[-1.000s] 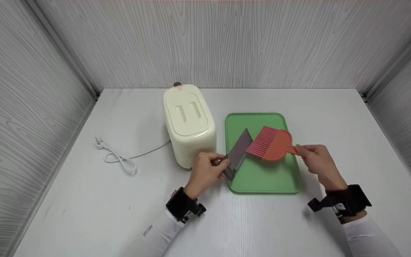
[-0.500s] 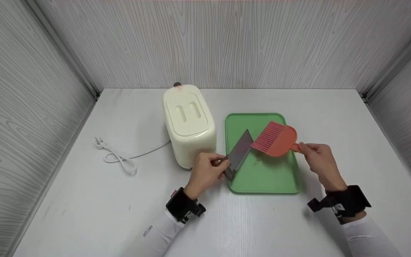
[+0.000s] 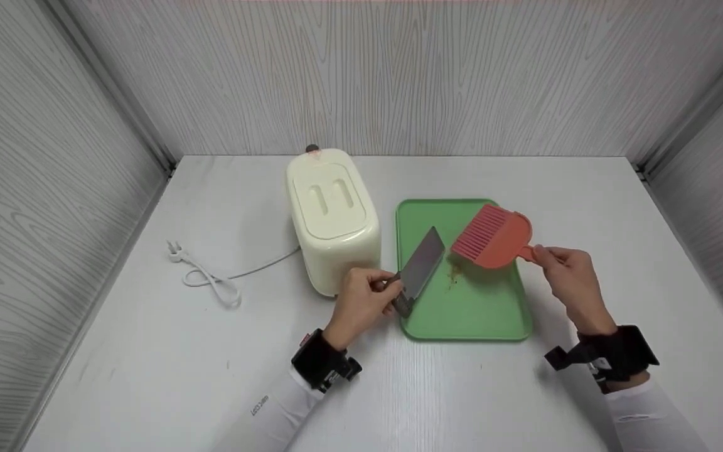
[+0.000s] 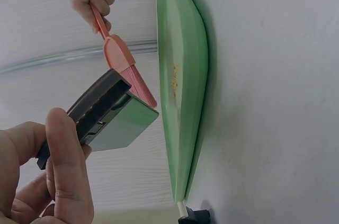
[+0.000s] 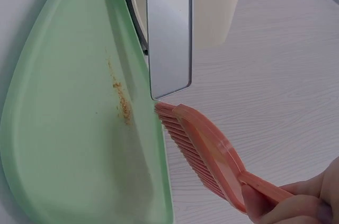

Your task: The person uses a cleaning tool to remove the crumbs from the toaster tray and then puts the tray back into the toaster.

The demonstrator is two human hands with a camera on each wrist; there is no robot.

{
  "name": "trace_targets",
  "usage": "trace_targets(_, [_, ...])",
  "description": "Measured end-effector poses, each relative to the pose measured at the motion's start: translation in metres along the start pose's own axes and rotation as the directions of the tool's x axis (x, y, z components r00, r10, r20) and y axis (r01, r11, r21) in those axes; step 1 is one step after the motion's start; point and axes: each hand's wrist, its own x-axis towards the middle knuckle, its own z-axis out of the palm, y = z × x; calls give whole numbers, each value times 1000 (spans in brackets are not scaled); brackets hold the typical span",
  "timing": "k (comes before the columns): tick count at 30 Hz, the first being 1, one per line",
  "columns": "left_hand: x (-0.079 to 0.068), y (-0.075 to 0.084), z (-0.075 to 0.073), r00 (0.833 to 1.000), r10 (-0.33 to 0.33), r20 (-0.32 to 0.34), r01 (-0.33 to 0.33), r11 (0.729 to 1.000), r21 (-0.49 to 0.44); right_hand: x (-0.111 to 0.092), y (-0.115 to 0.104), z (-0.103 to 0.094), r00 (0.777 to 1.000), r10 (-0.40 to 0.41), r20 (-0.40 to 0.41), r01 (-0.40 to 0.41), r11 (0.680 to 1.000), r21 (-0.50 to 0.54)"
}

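Note:
My left hand (image 3: 361,302) pinches the dark end of a flat metal crumb tray (image 3: 424,262), holding it tilted over the left part of a green serving tray (image 3: 474,321). By its short handle, my right hand (image 3: 570,279) grips an orange brush (image 3: 501,242) with pink bristles, which point left toward the metal plate. In the right wrist view the bristle tips (image 5: 165,110) sit just off the crumb tray's lower corner. Brown crumbs (image 5: 123,102) lie in a small streak on the green surface, below and between the two tools.
A cream toaster (image 3: 336,207) with a lid on top stands left of the green tray, close to my left hand. Its white cord (image 3: 217,285) lies looped on the table, ending in a plug (image 3: 175,252). Grey wood-grain panels (image 3: 361,75) enclose the back and sides.
The brush has moved up and right, away from the crumb tray, with my right hand. Crumbs have come into view on the green tray. My left hand has stayed nearly still.

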Motion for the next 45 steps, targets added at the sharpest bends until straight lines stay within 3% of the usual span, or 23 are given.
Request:
trace_targets(11, [0, -1, 0, 1000, -19, -2, 19, 1000, 12, -4, -3, 4, 991, -134, -27, 135, 991, 17])
trace_targets(19, [0, -1, 1, 1000, -29, 6, 29, 999, 14, -5, -6, 9, 968, -249, -36, 249, 968, 11])
trace_targets(34, [-1, 1, 2, 999, -29, 17, 29, 1000, -2, -5, -1, 16, 908, -408, -96, 387, 904, -182])
trace_targets(45, [-1, 1, 1, 1000, -20, 16, 20, 1000, -13, -2, 5, 20, 867, -494, -62, 455, 837, -303])
